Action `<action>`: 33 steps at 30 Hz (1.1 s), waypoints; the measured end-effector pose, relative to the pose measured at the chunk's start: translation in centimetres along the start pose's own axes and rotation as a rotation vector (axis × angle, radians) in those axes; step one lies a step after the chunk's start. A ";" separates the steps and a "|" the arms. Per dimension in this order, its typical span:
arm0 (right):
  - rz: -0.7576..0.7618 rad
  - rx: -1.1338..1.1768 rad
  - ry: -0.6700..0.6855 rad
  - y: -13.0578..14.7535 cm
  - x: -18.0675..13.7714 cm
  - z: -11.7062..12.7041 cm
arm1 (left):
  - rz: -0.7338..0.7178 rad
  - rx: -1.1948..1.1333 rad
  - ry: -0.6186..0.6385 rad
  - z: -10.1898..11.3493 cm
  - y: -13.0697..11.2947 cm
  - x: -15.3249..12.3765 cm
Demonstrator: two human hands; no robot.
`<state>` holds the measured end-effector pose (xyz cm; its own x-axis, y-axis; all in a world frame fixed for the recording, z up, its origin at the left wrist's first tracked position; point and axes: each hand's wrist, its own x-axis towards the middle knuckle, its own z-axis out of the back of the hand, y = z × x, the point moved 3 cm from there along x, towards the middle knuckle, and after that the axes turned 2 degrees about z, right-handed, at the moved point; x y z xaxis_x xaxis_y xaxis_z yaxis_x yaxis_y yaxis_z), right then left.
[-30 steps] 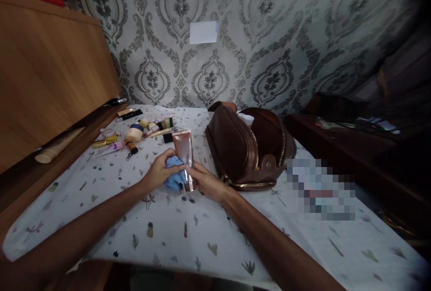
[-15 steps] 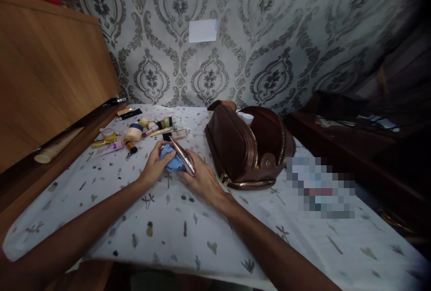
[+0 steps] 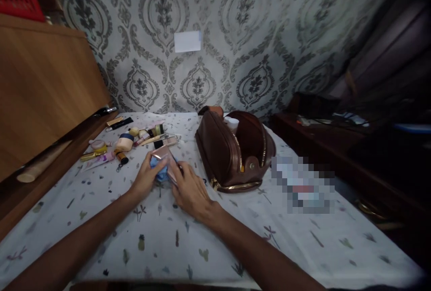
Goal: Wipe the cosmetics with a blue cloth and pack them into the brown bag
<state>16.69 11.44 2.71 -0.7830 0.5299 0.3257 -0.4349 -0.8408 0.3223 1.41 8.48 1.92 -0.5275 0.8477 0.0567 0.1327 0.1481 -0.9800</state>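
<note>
Above the patterned tablecloth, my right hand [image 3: 192, 190] grips a flat, shiny rose-gold case [image 3: 163, 152], possibly a makeup palette, by its right edge. A crumpled blue cloth [image 3: 160, 173] is bunched in my left hand [image 3: 144, 179], whose thumb presses it against the case. The underside of the case and some of my fingers are hidden. To the right of my hands stands a brown leather toiletry bag [image 3: 217, 147], unzipped, with a white-capped container [image 3: 232, 123] showing in its opening.
Cosmetics lie at the left rear, among them a blue-lidded jar [image 3: 124, 142], a pink tube [image 3: 99, 160] and brushes [image 3: 153, 139]. A wooden cabinet [image 3: 47, 66] borders the left side. A pixelated item [image 3: 303, 185] lies right of the bag. Dark furniture [image 3: 310, 147] stands beyond.
The rose-gold case has turned from nearly edge-on to show its broad face. The blue cloth stays against it. The whole view has shifted slightly, moving the scene leftward.
</note>
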 end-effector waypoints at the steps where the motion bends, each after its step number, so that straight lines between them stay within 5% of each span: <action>1: 0.017 0.015 -0.012 0.0 -0.1 0.0 | 0.020 -0.042 -0.036 0.2 -0.1 0.2; 11: 0.186 0.160 -0.171 0.0 -0.3 1.9 | 0.103 -0.100 -0.182 1.7 -1.2 1.7; 15: 0.180 0.185 -0.231 -0.1 -0.5 4.0 | 0.152 -0.087 -0.137 1.0 -1.4 1.6; 26: 0.285 0.272 -0.153 -2.0 -4.6 11.3 | 0.246 0.003 0.026 -4.8 -3.4 1.3; 33: 0.359 0.327 -0.323 -3.4 -7.0 15.9 | 0.165 0.019 0.163 -9.6 -5.4 1.4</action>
<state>30.73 12.33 13.48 -0.6583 0.2678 0.7035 0.0328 -0.9235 0.3823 7.98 13.74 9.12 -0.3572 0.9309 -0.0759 0.1895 -0.0073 -0.9818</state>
